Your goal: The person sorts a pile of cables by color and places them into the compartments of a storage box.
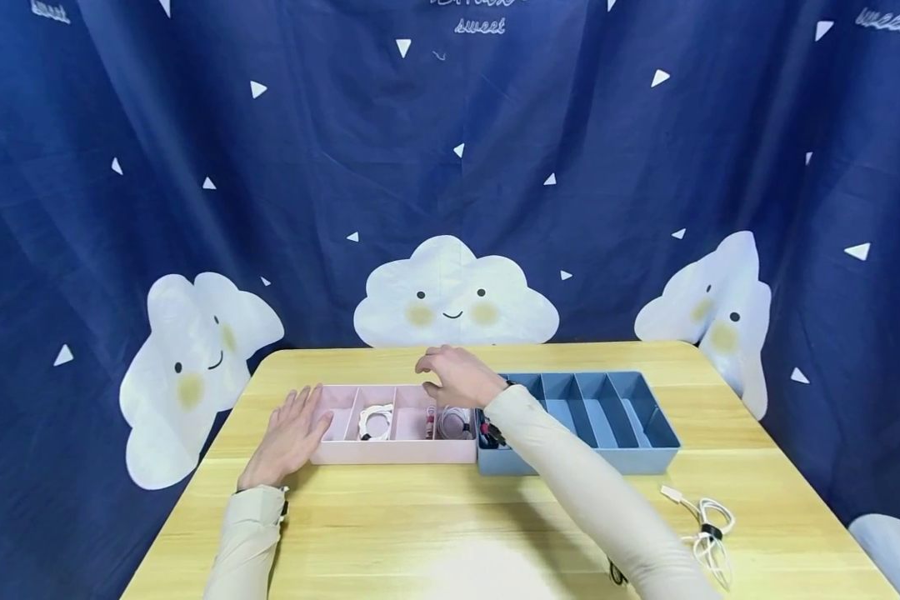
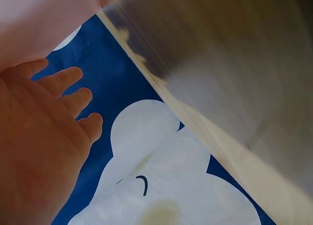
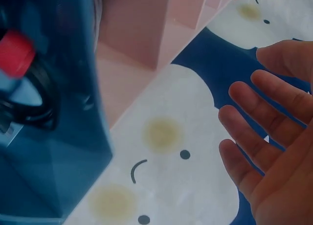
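Observation:
My left hand rests against the left end of a pink divided box, its fingers straight. In the head view, my right hand hovers over the back right of that box. The right wrist view shows this hand's fingers loosely bent with nothing held. Inside the pink box lie a coiled white cable, a narrow red-and-white item and a pale coiled cable. A blue divided box adjoins on the right. Its leftmost compartment has a black cable with a red band.
A white cable bound with a black strap lies on the wooden table at the front right. Part of a black cable shows beside my right sleeve. Behind the table hangs a blue curtain with clouds.

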`<state>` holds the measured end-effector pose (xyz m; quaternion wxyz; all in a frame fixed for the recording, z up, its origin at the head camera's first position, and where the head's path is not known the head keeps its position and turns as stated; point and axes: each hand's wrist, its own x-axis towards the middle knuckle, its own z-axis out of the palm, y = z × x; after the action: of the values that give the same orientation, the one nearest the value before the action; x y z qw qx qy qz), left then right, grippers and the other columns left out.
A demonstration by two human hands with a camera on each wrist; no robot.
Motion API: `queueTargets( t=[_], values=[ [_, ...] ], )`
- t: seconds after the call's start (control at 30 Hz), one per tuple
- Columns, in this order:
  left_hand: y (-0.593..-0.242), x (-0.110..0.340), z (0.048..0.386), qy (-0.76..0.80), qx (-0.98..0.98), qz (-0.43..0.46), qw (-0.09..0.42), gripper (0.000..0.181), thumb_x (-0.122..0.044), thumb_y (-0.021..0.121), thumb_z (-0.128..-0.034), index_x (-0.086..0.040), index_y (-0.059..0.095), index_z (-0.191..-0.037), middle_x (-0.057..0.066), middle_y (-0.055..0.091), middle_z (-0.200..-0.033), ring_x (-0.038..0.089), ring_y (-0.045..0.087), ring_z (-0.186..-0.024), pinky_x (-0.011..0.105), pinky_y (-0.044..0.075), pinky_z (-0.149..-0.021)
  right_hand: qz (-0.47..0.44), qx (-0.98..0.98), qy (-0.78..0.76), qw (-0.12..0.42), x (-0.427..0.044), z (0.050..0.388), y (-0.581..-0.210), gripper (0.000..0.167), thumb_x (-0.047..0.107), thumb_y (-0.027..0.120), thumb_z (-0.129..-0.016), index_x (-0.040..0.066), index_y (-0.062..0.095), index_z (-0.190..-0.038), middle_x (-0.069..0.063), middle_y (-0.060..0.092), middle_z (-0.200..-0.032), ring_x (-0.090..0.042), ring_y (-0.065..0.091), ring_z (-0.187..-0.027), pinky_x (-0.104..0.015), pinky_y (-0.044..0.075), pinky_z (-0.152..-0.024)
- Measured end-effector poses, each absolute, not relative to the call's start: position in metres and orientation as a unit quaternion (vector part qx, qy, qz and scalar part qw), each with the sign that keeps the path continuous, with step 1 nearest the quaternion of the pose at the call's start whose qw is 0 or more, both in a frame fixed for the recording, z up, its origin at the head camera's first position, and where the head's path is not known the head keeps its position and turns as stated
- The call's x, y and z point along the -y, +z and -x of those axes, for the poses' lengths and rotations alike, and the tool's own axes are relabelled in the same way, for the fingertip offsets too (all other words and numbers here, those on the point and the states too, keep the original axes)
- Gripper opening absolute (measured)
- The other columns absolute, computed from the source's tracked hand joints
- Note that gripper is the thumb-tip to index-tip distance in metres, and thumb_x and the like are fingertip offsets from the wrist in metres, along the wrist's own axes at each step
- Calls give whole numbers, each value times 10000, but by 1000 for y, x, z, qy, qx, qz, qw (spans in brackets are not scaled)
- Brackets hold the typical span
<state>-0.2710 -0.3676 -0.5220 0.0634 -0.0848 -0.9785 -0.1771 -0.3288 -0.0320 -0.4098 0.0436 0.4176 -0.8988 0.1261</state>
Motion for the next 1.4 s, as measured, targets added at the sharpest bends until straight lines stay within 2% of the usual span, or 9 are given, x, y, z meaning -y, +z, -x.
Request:
queueTargets(
  t=[0.33,0.77,1.1,1.4],
  values=[
    [-517,366,272,-169,980,80,60,708,-472,299,-1116,0,211,-1636,340,211,-1670,571,139,-1550,754,138,-1217,-388,910,135,53,-3,323,-405,312,179,680,-989,77,709,-1283,-78,712,-1297,-259,673,-1202,-409,547,-1066],
    [-518,370,270,-175,980,77,62,718,-482,315,-1111,-2,216,-1636,347,216,-1665,577,138,-1545,764,143,-1204,-375,914,132,77,-40,311,-402,315,204,697,-983,72,706,-1269,-77,712,-1267,-249,678,-1160,-412,565,-1025],
    [-518,369,271,-180,979,79,54,727,-492,303,-1112,5,213,-1634,354,202,-1664,586,131,-1541,768,131,-1202,-346,923,140,89,-74,303,-406,323,213,698,-985,57,707,-1268,-84,705,-1277,-274,666,-1193,-459,543,-1057],
    [-519,366,270,-179,979,82,60,724,-494,291,-1113,8,224,-1630,356,218,-1658,588,150,-1536,769,133,-1201,-324,931,150,81,-97,293,-405,343,261,677,-1003,71,698,-1288,-88,696,-1301,-280,652,-1221,-475,531,-1080]
  ],
)
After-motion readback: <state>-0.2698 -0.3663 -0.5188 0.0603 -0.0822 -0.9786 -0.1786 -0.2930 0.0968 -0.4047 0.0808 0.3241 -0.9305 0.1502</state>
